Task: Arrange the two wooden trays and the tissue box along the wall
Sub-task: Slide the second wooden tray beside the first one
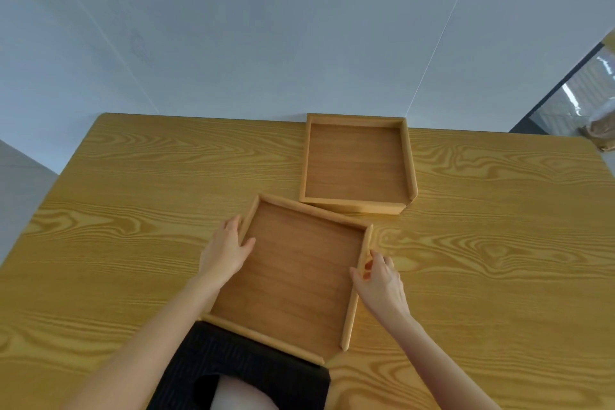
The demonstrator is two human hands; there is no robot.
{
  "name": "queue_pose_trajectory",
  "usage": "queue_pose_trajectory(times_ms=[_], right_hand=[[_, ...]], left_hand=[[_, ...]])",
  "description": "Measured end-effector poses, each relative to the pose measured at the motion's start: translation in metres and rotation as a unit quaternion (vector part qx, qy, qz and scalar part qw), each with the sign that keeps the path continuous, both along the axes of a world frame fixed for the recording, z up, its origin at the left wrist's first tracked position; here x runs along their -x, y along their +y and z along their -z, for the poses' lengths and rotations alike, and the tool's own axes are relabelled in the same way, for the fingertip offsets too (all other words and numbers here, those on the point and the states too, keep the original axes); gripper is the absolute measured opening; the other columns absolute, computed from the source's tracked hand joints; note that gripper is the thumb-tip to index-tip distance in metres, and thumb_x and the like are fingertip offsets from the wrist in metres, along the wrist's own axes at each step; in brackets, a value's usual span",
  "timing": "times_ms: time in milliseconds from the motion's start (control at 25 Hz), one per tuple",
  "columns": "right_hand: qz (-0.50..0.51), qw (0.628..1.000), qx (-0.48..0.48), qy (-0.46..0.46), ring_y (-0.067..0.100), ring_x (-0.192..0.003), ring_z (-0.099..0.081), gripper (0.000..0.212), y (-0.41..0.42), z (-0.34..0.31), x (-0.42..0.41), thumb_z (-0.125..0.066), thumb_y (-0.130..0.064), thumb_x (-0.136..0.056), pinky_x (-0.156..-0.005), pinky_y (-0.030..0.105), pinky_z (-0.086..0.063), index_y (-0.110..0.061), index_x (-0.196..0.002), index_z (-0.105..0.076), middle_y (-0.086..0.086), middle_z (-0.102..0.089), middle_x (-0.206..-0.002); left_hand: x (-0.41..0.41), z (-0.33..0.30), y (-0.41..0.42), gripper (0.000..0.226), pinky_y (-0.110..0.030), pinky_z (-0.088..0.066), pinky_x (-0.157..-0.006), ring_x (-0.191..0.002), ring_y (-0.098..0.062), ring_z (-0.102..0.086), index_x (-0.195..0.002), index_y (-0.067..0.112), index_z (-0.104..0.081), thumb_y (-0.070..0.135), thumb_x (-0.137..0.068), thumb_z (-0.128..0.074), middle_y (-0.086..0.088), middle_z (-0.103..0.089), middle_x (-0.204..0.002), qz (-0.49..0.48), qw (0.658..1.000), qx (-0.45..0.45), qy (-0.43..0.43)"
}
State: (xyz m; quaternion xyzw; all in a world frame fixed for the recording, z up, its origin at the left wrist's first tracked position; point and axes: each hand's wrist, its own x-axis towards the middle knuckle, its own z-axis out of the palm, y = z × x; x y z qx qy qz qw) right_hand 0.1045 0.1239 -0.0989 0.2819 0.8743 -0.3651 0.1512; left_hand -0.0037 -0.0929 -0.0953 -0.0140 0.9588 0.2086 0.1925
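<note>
Two shallow wooden trays lie on the wooden table (133,176). The far tray (356,163) sits with its back edge against the pale wall. The near tray (296,276) lies turned at an angle in front of it, its far rim almost touching the far tray's front edge. My left hand (226,250) grips the near tray's left rim, thumb inside. My right hand (379,280) pinches its right rim. A black tissue box (246,373) with a pale oval opening sits at the near edge, overlapping the near tray's front corner.
The pale wall (266,27) runs along the table's far edge. At the far right a dark-framed opening (579,93) shows a floor beyond. Bare tabletop stretches to the left and right of both trays.
</note>
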Motion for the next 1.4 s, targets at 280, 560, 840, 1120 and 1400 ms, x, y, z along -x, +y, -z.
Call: queue_pose_trajectory(times_ms=[280,560,840,1120,1400], right_hand=[[0.033,0.999,-0.026,0.017,0.033,-0.104,-0.053,0.035,-0.021,-0.011,-0.008,-0.047,-0.013,-0.091,-0.076,0.030,-0.039,0.002,-0.123,-0.043,0.019,-0.050,-0.120],[0.051,0.993,-0.057,0.091,0.032,-0.098,-0.054,0.042,-0.033,-0.027,-0.005,-0.047,-0.011,-0.090,-0.072,0.030,-0.038,-0.001,-0.130,-0.039,0.019,-0.051,-0.114],[0.036,0.985,-0.077,0.149,0.024,-0.082,-0.045,0.025,-0.052,-0.049,0.031,-0.048,-0.010,-0.088,-0.070,0.032,-0.036,0.003,-0.109,-0.052,0.018,-0.052,-0.103],[-0.001,0.984,-0.068,0.162,0.023,-0.074,-0.047,0.012,-0.104,-0.052,0.076,-0.048,-0.008,-0.087,-0.053,0.024,-0.033,-0.001,-0.095,-0.054,0.010,-0.048,-0.089],[-0.016,0.990,-0.066,0.123,0.024,-0.071,-0.044,0.006,-0.142,-0.038,0.113,-0.047,-0.007,-0.087,-0.051,0.024,-0.032,-0.008,-0.081,-0.044,0.010,-0.044,-0.089]], left_hand=[[-0.012,0.000,-0.025,0.043,-0.032,-0.049,-0.076,-0.104,-0.026,-0.062,-0.135,0.013,-0.040,0.021,-0.093,-0.045,-0.011,-0.058,-0.129,-0.013,1.000,-0.023,0.010],[-0.017,-0.012,-0.039,0.042,-0.027,-0.046,-0.074,-0.094,-0.025,-0.065,-0.132,0.013,-0.044,0.021,-0.091,-0.050,-0.013,-0.057,-0.130,-0.028,0.993,-0.086,0.070],[0.003,-0.037,-0.073,0.043,-0.034,-0.048,-0.085,-0.106,-0.028,-0.061,-0.132,0.014,-0.046,0.022,-0.090,-0.051,-0.012,-0.057,-0.130,-0.042,0.986,-0.130,0.095],[0.034,-0.049,-0.132,0.042,-0.033,-0.043,-0.094,-0.110,-0.025,-0.060,-0.130,0.012,-0.047,0.018,-0.089,-0.052,-0.011,-0.059,-0.128,-0.052,0.985,-0.134,0.097],[0.063,-0.032,-0.171,0.043,-0.039,-0.040,-0.103,-0.116,-0.026,-0.056,-0.130,0.009,-0.046,0.017,-0.089,-0.053,-0.013,-0.057,-0.130,-0.069,0.986,-0.132,0.070]])
